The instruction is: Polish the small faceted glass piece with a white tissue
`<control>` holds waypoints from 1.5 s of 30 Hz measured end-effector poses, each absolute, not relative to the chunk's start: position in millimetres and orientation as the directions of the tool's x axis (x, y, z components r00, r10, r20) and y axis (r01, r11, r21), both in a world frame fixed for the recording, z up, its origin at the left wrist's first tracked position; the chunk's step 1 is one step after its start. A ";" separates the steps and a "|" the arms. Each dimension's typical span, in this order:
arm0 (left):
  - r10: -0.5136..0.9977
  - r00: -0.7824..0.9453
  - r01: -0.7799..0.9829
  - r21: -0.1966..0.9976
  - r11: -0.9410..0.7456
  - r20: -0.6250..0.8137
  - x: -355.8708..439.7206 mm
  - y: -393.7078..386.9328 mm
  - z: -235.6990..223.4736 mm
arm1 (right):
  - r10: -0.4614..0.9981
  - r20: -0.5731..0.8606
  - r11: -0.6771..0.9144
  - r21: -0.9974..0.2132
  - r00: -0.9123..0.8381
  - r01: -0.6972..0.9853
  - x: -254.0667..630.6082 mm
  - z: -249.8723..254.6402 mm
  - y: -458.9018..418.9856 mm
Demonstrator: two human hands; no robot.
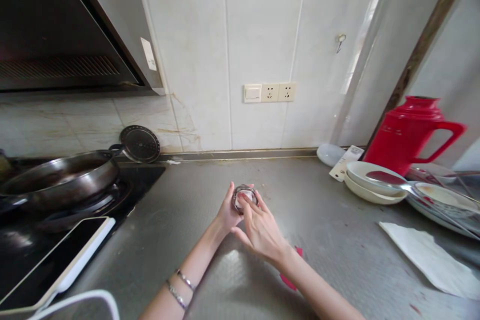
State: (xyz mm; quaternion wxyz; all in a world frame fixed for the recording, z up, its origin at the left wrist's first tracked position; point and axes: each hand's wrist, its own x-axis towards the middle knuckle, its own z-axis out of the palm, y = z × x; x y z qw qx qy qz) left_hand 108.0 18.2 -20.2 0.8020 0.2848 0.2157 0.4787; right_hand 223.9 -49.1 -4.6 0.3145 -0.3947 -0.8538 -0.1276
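Observation:
My left hand (227,209) is wrapped around a small round container (234,200) with a dark, shiny, glass-like rim, held above the counter. Something whitish (249,196) shows within the rim; its kind is unclear. From the right, my right hand (258,227) reaches over with fingers stretched out, the tips pressing on the whitish material, the thumb apart. The underside of the container is hidden by my hands. Beneath my right forearm lies a scrap of red paper (288,281), partly covered.
At left are a steel pan (63,182) on the stove and a phone-like device (56,260) with a white cable (86,294). At right stand a red thermos (403,132), stacked bowls (360,187) with a spoon across, and a white paper sheet (427,255). Wall sockets (278,92) are ahead.

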 end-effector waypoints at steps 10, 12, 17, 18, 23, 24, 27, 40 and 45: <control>0.876 0.478 -0.622 0.681 0.386 -0.060 110.6 17.4 -26.9 | 0.660 0.518 0.623 0.026 -0.544 0.782 224.6 -2.8 -53.2; 0.875 0.479 -0.611 0.687 0.393 -0.074 110.7 18.3 -29.1 | 0.650 0.512 0.648 0.013 -0.562 0.761 226.6 -3.5 -51.2; 0.873 0.484 -0.618 0.681 0.393 -0.065 112.4 18.4 -30.0 | 0.644 0.566 0.621 0.006 -0.514 0.784 222.2 -6.7 -50.6; 0.874 0.483 -0.624 0.676 0.392 -0.061 112.7 18.6 -30.2 | 0.652 0.583 0.597 0.001 -0.485 0.802 220.5 -6.7 -51.1; 0.886 0.459 -0.615 0.694 0.374 -0.070 111.6 21.3 -32.5 | 0.657 0.600 0.609 -0.065 -0.457 0.791 220.8 -2.7 -50.6; 0.890 0.451 -0.615 0.699 0.365 -0.068 111.0 21.6 -32.1 | 0.640 0.598 0.640 -0.067 -0.483 0.766 222.6 -2.1 -49.6; 0.898 0.435 -0.631 0.689 0.355 -0.065 110.3 19.9 -28.1 | 0.592 0.614 0.688 -0.047 -0.522 0.724 226.9 -3.3 -46.8; 0.916 0.398 -0.677 0.657 0.332 -0.054 110.4 13.9 -22.4 | 0.617 0.622 0.665 -0.084 -0.482 0.742 224.2 -0.9 -48.0; 0.911 0.410 -0.671 0.662 0.333 -0.043 109.6 13.3 -21.9 | 0.629 0.627 0.632 -0.069 -0.459 0.772 226.0 -5.9 -46.9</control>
